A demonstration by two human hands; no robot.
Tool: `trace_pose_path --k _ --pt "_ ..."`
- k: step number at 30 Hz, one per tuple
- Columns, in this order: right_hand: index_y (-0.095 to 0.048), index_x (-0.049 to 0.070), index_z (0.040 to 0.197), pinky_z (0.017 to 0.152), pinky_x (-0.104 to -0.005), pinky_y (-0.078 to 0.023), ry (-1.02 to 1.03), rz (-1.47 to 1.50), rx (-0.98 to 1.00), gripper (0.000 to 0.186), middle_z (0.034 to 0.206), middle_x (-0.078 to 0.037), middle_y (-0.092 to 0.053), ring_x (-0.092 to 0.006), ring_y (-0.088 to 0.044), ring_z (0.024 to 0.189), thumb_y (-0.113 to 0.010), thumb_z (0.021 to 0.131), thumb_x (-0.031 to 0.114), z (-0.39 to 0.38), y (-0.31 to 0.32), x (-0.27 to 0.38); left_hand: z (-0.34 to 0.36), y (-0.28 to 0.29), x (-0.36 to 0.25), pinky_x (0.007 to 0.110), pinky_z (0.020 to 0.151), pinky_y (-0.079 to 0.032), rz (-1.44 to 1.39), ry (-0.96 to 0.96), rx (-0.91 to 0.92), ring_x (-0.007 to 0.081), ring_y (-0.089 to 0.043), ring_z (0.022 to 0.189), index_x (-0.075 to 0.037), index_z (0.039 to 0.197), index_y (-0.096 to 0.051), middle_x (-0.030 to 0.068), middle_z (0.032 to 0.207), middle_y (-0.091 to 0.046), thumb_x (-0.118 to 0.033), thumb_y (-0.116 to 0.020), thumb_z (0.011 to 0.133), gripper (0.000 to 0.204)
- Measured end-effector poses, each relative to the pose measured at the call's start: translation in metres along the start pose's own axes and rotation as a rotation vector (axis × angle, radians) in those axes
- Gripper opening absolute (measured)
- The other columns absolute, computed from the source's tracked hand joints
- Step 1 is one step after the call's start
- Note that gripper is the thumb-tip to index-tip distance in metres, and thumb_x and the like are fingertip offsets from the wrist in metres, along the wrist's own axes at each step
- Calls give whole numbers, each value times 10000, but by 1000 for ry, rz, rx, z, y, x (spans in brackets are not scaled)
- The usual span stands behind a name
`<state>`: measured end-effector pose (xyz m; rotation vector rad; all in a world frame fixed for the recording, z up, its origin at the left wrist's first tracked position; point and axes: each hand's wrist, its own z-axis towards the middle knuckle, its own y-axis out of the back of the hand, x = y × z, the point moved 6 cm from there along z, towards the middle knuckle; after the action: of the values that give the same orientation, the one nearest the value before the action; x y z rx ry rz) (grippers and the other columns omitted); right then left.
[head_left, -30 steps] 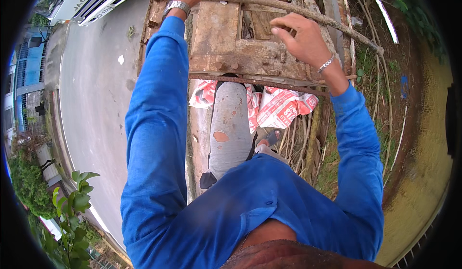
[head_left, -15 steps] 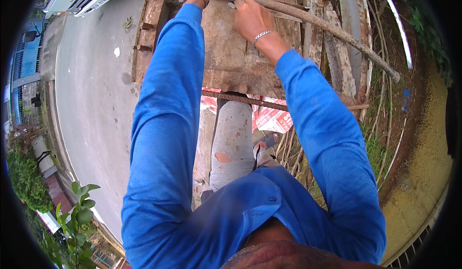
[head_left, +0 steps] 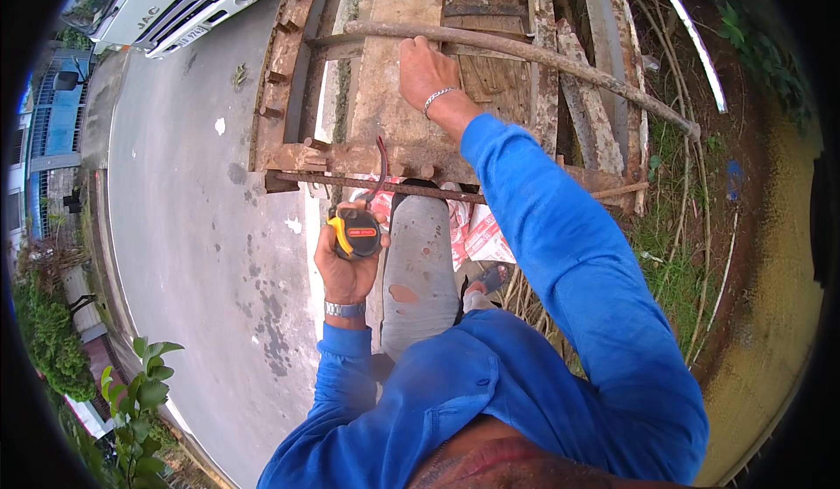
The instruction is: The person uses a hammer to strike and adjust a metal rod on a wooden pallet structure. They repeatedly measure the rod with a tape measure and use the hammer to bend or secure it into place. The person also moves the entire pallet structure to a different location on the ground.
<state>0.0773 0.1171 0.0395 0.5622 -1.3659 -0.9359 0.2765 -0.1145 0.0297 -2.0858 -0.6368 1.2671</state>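
Rusty metal frame (head_left: 350, 158) holding wooden boards (head_left: 381, 95), long rod (head_left: 577, 68) across it, right hand (head_left: 427, 75) over a board just beside the rod, fingers curled, grip impossible to tell, left hand (head_left: 345, 275) near the frame's close edge, fingers clamped around a black-and-yellow tape measure (head_left: 359, 234)

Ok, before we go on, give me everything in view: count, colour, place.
Rounded plastic tape measure: 1, black and yellow, held left of centre
Thin curved strip: 1, dark red, just above the tape measure
Weathered plank-and-metal frame: 1, rusty brown, top centre
Long curved rod: 1, brown, across the frame
Ridged metal bar: 1, rust-brown, along the frame's near edge
Printed sacks: count unclear, red and white, centre
Truck: 1, white, upper left
Paved road: 1, grey, left
Leafy plant: 1, green, lower left
Trouser leg: 1, grey, centre
Left hand: 1, blue-sleeved, around the tape measure
Right hand: 1, blue-sleeved, beside the rod
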Motion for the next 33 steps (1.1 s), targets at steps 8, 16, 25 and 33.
trace_pose_path --k 8,16,25,33 --pt "-623 -2 1119 552 -233 -467 -133 1102 324 179 796 -37 -643 -72 -570 608 -557 980 91 -213 90 8 -94 -14 72 261 626 -484 860 216 -6 148 -595 727 -60 1109 -533 39 815 -619 -167 -597 858 281" --pt "-691 -4 1064 618 -253 -514 -491 1189 329 264 868 -63 -681 -100 -628 720 -659 948 230 -409 50 -60 -115 -56 127 341 768 -514 1349 -23 562 220 -635 821 -35 1142 -526 125 945 -640 -109 -721 730 462" --pt "-706 -22 994 797 -280 -528 -367 1124 191 280 922 -78 -723 -127 -659 864 -785 818 181 -419 81 -89 -107 -104 160 446 737 -522 1651 -299 730 372 -648 829 -54 1101 -614 170 906 -645 -223 -737 743 415" --pt "-632 42 955 492 -189 -333 -282 977 160 296 765 51 -562 -11 -470 609 -821 838 238 -366 170 -146 -43 -147 155 477 762 -520 1987 -367 591 401 -653 880 -61 1037 -671 211 976 -666 -339 -705 798 368"
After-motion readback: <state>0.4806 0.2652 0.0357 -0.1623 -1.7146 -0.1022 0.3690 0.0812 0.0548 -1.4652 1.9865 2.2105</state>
